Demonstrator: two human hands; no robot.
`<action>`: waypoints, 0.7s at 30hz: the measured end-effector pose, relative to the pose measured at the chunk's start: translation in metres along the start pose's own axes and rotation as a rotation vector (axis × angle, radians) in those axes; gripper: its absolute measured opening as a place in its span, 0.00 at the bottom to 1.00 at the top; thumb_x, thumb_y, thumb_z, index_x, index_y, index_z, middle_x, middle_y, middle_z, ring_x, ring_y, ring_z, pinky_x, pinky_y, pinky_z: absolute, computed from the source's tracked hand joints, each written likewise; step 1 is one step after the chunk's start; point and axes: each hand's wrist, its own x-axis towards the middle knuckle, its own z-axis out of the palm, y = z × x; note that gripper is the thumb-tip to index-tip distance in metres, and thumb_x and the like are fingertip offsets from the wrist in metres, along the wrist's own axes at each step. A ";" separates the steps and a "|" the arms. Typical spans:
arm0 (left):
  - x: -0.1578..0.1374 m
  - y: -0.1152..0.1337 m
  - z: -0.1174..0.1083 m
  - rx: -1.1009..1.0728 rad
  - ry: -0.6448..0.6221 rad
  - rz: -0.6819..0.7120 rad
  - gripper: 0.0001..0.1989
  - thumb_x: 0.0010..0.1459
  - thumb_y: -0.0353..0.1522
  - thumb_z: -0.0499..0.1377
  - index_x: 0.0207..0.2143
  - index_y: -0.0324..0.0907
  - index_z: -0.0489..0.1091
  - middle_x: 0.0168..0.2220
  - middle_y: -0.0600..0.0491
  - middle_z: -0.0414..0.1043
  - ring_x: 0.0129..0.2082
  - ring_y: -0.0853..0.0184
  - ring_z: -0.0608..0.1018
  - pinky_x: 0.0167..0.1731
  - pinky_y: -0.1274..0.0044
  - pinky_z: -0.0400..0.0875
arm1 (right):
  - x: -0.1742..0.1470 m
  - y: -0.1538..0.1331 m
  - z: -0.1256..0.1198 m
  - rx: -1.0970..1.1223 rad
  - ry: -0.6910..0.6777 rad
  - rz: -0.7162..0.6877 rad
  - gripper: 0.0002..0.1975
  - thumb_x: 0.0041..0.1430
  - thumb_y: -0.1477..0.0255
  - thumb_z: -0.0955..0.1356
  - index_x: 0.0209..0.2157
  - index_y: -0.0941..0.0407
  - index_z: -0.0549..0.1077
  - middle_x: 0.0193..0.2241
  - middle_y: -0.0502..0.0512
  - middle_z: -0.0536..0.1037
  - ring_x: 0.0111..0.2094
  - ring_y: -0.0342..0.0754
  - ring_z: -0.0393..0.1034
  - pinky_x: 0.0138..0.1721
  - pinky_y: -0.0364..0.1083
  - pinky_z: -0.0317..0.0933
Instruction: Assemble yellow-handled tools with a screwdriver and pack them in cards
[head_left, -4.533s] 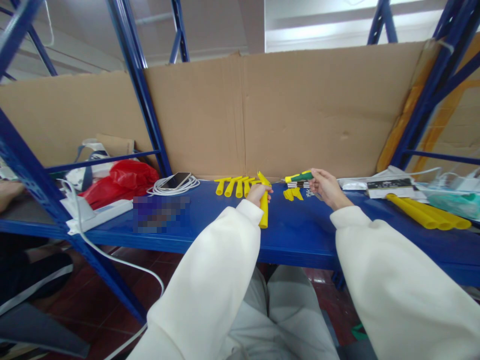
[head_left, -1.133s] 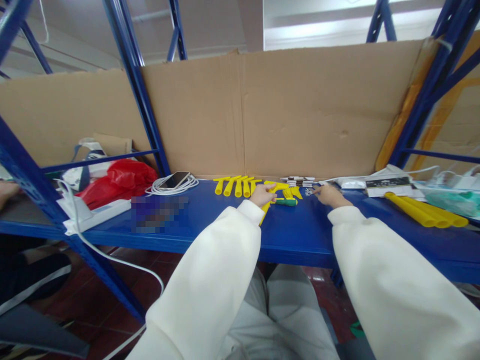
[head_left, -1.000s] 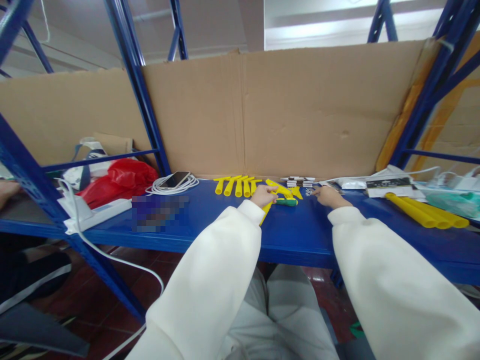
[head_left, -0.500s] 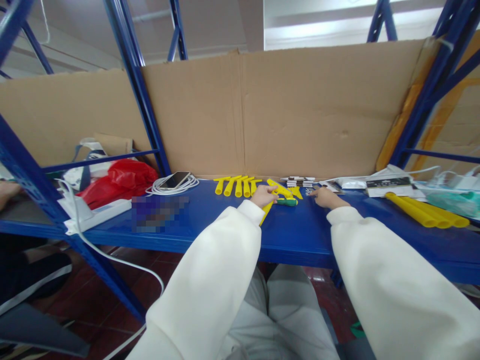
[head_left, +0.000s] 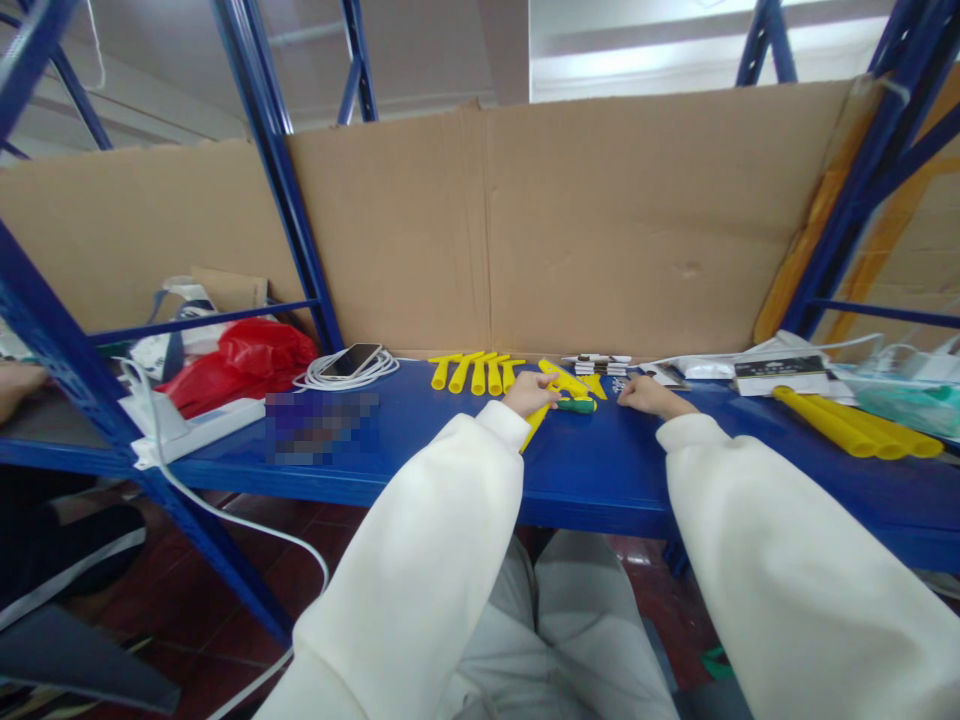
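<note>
My left hand is closed on a yellow plastic piece, whose lower end sticks out below the fingers. Just right of it lies a screwdriver with a green and yellow handle. Behind that are more yellow pieces, partly covered by the hand. My right hand is low over the blue shelf with its fingertips pressed together; anything between them is too small to make out. Beside those fingertips is a cluster of small shiny parts.
Several yellow T-shaped pieces stand in a row at the back. Yellow tubes lie right, near a white and black box. On the left are a phone on a coiled white cable, a power strip and a red bag.
My right hand has drawn back slightly from the small shiny parts, and its fingertips have come together. My left hand keeps its hold on the yellow plastic piece, almost unmoved.
</note>
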 end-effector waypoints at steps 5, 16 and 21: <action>0.001 -0.001 -0.001 0.001 0.013 0.015 0.25 0.48 0.18 0.63 0.52 0.32 0.75 0.51 0.42 0.76 0.31 0.67 0.82 0.43 0.72 0.76 | 0.003 0.000 0.003 0.103 0.010 0.019 0.08 0.44 0.75 0.70 0.15 0.55 0.72 0.17 0.53 0.74 0.25 0.49 0.70 0.30 0.45 0.64; -0.003 0.002 0.005 -0.041 -0.041 0.028 0.27 0.48 0.16 0.62 0.53 0.31 0.74 0.50 0.41 0.76 0.27 0.69 0.80 0.37 0.73 0.78 | -0.012 -0.036 0.008 0.719 -0.032 -0.209 0.08 0.42 0.66 0.72 0.24 0.56 0.75 0.27 0.52 0.79 0.32 0.48 0.71 0.42 0.47 0.64; -0.002 0.000 0.005 -0.008 -0.084 0.053 0.26 0.50 0.18 0.62 0.54 0.33 0.73 0.51 0.42 0.76 0.25 0.72 0.79 0.41 0.72 0.77 | -0.016 -0.043 0.009 0.721 -0.040 -0.237 0.05 0.43 0.70 0.71 0.23 0.56 0.74 0.27 0.51 0.78 0.33 0.48 0.70 0.45 0.49 0.63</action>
